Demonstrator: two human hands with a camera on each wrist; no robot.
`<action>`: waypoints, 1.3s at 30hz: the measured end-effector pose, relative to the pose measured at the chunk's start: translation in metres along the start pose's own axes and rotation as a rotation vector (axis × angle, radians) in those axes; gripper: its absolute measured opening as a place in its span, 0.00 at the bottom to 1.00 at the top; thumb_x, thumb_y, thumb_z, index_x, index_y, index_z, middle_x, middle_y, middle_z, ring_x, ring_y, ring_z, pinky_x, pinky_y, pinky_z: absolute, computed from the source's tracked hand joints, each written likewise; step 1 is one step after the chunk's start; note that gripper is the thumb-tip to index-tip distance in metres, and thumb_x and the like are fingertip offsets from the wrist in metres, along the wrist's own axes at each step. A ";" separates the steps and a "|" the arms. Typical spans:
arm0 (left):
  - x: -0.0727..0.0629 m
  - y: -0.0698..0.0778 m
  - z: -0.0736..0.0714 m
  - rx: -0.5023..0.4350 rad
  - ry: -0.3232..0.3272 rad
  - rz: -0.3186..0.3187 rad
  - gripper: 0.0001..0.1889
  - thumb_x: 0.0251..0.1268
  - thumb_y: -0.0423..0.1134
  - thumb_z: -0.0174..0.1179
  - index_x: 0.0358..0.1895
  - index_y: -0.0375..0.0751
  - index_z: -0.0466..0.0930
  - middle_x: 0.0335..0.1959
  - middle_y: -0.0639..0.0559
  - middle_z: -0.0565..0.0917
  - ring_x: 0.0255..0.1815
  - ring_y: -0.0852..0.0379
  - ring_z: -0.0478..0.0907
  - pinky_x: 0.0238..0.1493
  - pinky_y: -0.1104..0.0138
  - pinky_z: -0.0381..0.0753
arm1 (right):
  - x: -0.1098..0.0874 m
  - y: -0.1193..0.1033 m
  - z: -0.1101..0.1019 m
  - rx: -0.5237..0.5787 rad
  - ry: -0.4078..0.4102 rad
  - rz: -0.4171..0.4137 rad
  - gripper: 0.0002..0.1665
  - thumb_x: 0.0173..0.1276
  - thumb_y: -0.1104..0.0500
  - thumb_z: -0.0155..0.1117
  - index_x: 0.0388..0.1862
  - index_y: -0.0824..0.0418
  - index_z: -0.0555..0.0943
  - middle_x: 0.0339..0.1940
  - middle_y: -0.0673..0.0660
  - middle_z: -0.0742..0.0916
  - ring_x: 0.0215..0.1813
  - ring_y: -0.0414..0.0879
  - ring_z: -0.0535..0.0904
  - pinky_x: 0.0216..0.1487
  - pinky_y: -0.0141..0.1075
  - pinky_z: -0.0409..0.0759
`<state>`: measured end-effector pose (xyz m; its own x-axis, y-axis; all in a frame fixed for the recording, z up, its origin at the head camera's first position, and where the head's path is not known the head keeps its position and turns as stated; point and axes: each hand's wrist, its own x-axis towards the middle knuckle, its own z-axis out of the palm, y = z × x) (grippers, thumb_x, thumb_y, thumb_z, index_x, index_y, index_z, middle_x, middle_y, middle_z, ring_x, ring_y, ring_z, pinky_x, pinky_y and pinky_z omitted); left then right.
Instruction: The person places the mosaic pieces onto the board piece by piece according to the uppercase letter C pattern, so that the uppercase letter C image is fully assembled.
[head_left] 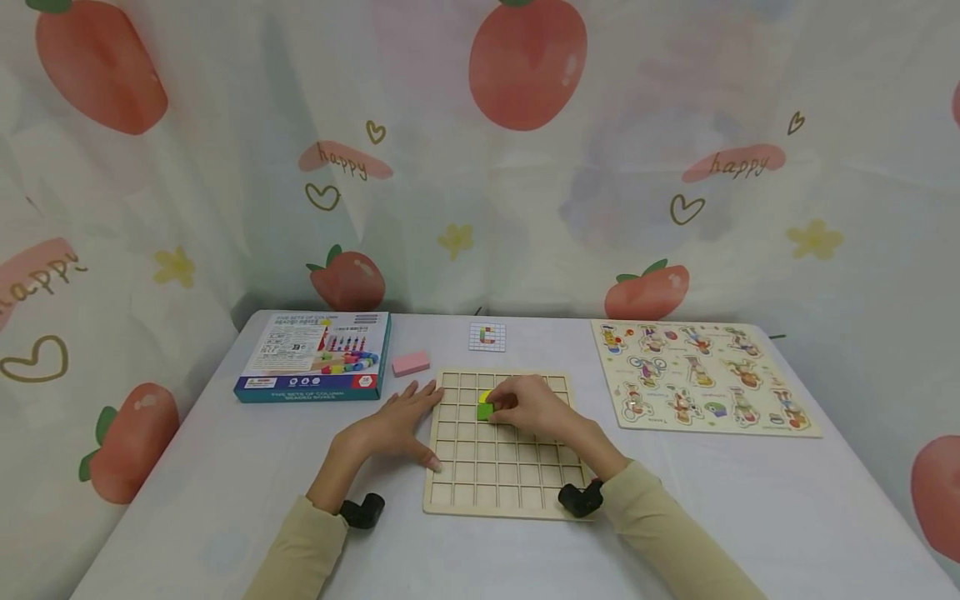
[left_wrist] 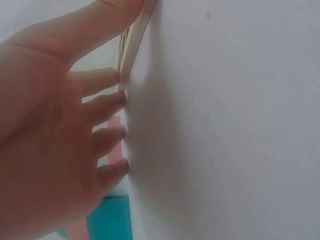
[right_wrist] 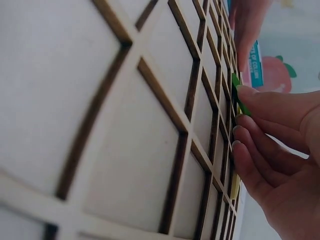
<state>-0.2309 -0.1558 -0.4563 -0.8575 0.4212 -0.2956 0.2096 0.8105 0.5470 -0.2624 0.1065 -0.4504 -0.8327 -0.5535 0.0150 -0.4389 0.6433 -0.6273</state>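
Observation:
A wooden grid board (head_left: 517, 497) lies flat on the table, its thin strips making square cells. In its upper left part is a green square tile (head_left: 485, 413), with a yellow tile (head_left: 485, 396) just behind it, partly covered by my fingers. My right hand (head_left: 534, 406) pinches the green tile at its right edge; the right wrist view shows the thumb (right_wrist: 260, 102) against the tile. My left hand (head_left: 393, 429) is spread along the board's left edge, fingertips touching the rim and the thumb (left_wrist: 107, 22) nearer the front.
Behind the board are a pink block (head_left: 411, 363) and a small card (head_left: 487, 337) with a coloured pattern on a grid. A blue-edged box (head_left: 313, 357) lies at the back left. At the right is a wooden board (head_left: 701, 379) with animal pictures.

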 end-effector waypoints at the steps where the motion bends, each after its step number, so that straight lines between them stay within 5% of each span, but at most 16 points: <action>1: 0.000 0.000 0.000 0.000 0.000 0.001 0.59 0.49 0.53 0.80 0.83 0.46 0.55 0.86 0.48 0.49 0.87 0.42 0.36 0.84 0.42 0.37 | 0.000 0.000 0.000 -0.004 -0.001 0.000 0.16 0.62 0.60 0.78 0.48 0.64 0.89 0.33 0.49 0.88 0.35 0.36 0.79 0.40 0.30 0.79; 15: 0.000 0.001 0.001 0.004 -0.008 0.006 0.58 0.50 0.52 0.80 0.83 0.46 0.54 0.86 0.47 0.49 0.87 0.41 0.35 0.84 0.42 0.37 | -0.009 0.005 -0.003 0.001 0.018 -0.036 0.13 0.65 0.62 0.75 0.48 0.64 0.88 0.40 0.52 0.89 0.40 0.39 0.82 0.44 0.31 0.83; 27: -0.001 0.003 0.001 0.007 0.003 0.000 0.59 0.49 0.53 0.80 0.83 0.45 0.55 0.86 0.47 0.50 0.87 0.41 0.36 0.84 0.42 0.37 | -0.051 0.018 -0.022 0.015 0.080 -0.073 0.10 0.68 0.61 0.73 0.47 0.62 0.89 0.39 0.50 0.90 0.38 0.37 0.80 0.40 0.30 0.82; 39: -0.001 0.000 0.002 0.003 0.009 0.011 0.59 0.48 0.54 0.81 0.83 0.45 0.55 0.86 0.46 0.50 0.87 0.40 0.36 0.84 0.41 0.37 | -0.102 0.035 -0.040 0.001 0.107 -0.023 0.09 0.69 0.61 0.71 0.47 0.59 0.89 0.41 0.47 0.90 0.38 0.34 0.79 0.40 0.29 0.82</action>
<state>-0.2289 -0.1558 -0.4577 -0.8592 0.4267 -0.2824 0.2205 0.8068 0.5481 -0.2060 0.2063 -0.4430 -0.8536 -0.5087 0.1123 -0.4582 0.6304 -0.6267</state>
